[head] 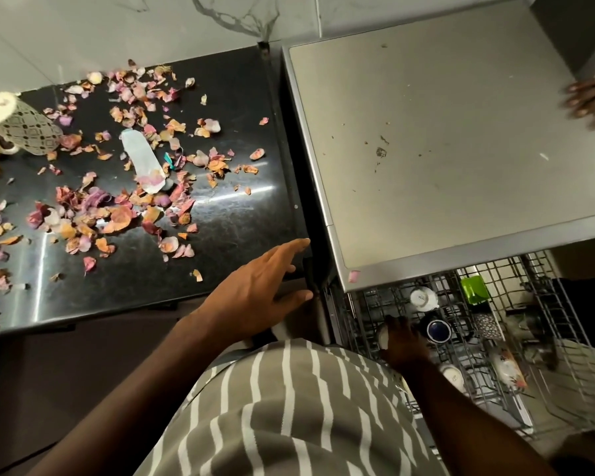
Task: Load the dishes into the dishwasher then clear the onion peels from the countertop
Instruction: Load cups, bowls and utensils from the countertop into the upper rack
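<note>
Down in the pulled-out dishwasher rack (pixel 543 324) the right hand (pixel 404 345) was reaching among the wires, its fingers curled around a small pale cup (pixel 382 334) at its left side. Just right of that hand sat a dark blue cup (pixel 438 330); a white cup (pixel 423 298) lay beyond it, closer to the machine. A green plastic piece (pixel 474 290) stood farther right in the same rack. Nearer the body than the hand, another white cup (pixel 452 374) and a patterned dish (pixel 507 367) rested in the wires; the patterned one was blurred.

Left of the rack, the left hand (pixel 255 286) was spread flat with fingers straight and apart, holding nothing, over the front right corner of the black countertop (pixel 227 214). Whether it touched the surface could not be told.

Beyond and left of that hand, onion peels (pixel 117 214) were scattered across the countertop, thickest at the middle and left. Among them lay a clear glass (pixel 143 164) on its side. A patterned mug (pixel 21 127) lay tipped at the far left edge.

One peel (pixel 353 276) sat on the front edge of the steel dishwasher top (pixel 443 149). Another person's hand (pixel 591 97) rested at that top's far right edge.
</note>
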Tool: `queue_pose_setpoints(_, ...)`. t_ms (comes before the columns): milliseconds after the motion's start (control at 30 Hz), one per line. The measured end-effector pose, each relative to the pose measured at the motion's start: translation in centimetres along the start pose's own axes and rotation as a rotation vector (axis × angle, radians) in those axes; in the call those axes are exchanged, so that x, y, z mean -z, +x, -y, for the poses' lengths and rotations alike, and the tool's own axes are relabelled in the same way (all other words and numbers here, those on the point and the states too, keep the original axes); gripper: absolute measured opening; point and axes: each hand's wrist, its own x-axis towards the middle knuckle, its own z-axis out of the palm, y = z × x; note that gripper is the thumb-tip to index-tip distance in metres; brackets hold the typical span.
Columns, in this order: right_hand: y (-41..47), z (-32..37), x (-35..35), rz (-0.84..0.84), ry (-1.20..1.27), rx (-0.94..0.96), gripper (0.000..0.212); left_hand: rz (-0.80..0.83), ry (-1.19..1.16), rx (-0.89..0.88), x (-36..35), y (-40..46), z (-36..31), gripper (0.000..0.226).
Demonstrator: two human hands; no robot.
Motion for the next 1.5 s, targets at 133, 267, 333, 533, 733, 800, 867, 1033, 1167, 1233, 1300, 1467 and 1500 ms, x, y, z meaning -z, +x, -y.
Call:
queue_pose_setpoints(133, -0.5, 0.1, -0.1, -0.027, -0.024, 0.006, 0.103, 0.04, 0.023, -0.038, 0.1, 0.8, 0.0, 0.079)
queue_pose_setpoints(267, -1.6, 0.4, 0.1, -0.046, 0.023, -0.021, 0.106, 0.079, 0.04, -0.079, 0.2, 1.6, 0.2, 0.081)
queue_pose_setpoints(333, -2.1, 0.6, 0.2, -0.055, 0.035, -0.031, 0.106, 0.094, 0.043, -0.091, 0.3, 1.8, 0.3, 0.081)
queue_pose_setpoints(533, -3.6, 1.1, 0.1, -0.082, 0.026, -0.082, 0.106, 0.126, 0.046, -0.13, 0.4, 2.4, 1.1, 0.082)
queue_pose_setpoints(733, -5.1, 3.2, 2.6, -0.183, -0.007, -0.068, 0.108, 0.128, 0.037, -0.174, 0.9, 2.8, 2.6, 0.081)
queue_pose_setpoints(800, -6.3, 4.4, 4.7, -0.243, -0.037, -0.047, 0.098, 0.124, 0.035, -0.183, 1.1, 2.8, 3.0, 0.08)
queue_pose_setpoints(867, -8.1, 5.8, 7.5, -0.274, -0.061, -0.021, 0.082, 0.125, 0.034, -0.189, 1.4, 2.8, 3.4, 0.079)
queue_pose_setpoints(1033, -13.7, 9.5, 14.5, -0.232, -0.122, 0.051, 0.06, 0.133, 0.041, -0.221, 1.9, 3.0, 4.5, 0.08)
queue_pose_setpoints(1167, -17.0, 13.0, 18.9, -0.28, -0.076, 0.113, 0.048, 0.12, 0.052, -0.229, 2.6, 3.3, 5.6, 0.081)
queue_pose_setpoints(1233, -17.9, 15.2, 20.7, -0.298, -0.063, 0.164, 0.041, 0.099, 0.046, -0.231, 3.1, 3.2, 6.6, 0.082)
queue_pose_setpoints(1300, -18.4, 17.3, 22.2, -0.317, -0.092, 0.223, 0.041, 0.078, 0.04, -0.224, 3.5, 3.0, 7.6, 0.083)
queue_pose_setpoints(1467, -17.3, 23.7, 23.7, -0.279, -0.123, 0.397, 0.053, -0.044, 0.026, -0.153, 5.7, 1.1, 10.5, 0.083)
queue_pose_setpoints(1500, -16.9, 25.0, 23.9, -0.27, -0.147, 0.434, 0.055, -0.071, 0.019, -0.136, 6.3, 0.6, 11.4, 0.083)
